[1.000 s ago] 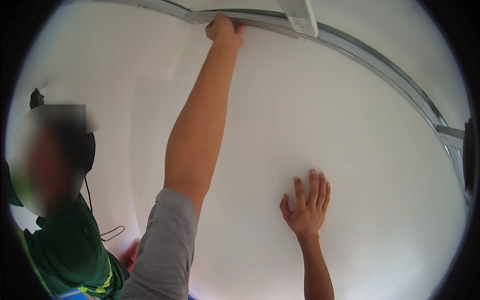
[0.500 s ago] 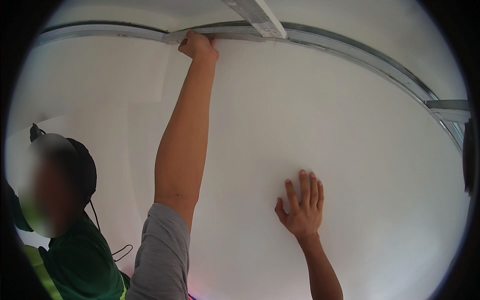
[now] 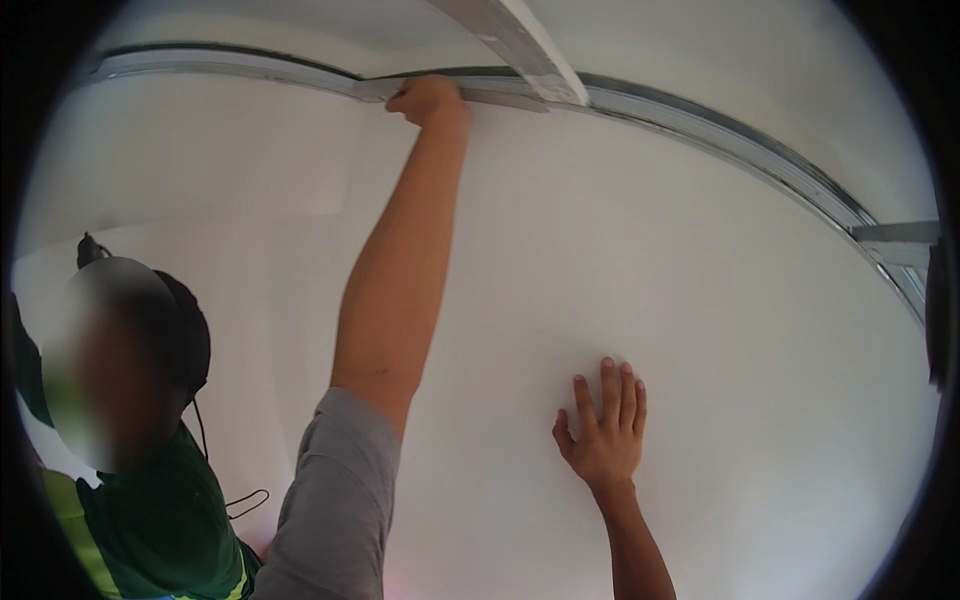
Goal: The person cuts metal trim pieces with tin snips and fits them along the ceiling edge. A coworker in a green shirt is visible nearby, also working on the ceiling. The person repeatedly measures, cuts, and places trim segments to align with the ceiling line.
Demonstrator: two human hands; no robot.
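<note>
My left hand [image 3: 428,98] reaches up to the top of the white wall panel [image 3: 520,270], its fingers closed around a flat grey metal strip [image 3: 505,99]. The strip lies along the metal track [image 3: 690,122] where wall and ceiling meet, near a bend in the track. Part of the strip is hidden behind the hand, and the fingertips are hard to make out. Lower down and to the right, my right hand [image 3: 605,435] rests flat against the panel, fingers spread and pointing up, with nothing in it.
A metal ceiling stud [image 3: 530,50] meets the track just right of my left hand. Another metal bar [image 3: 895,238] joins it at far right, above a dark object [image 3: 937,320]. At lower left stands a co-worker [image 3: 165,520] in a dark green top and dark cap, close to my left arm.
The view has shifted, so the track and stud appear lower and further right. My left hand has slid slightly right along the strip. My right hand stays flat on the panel.
</note>
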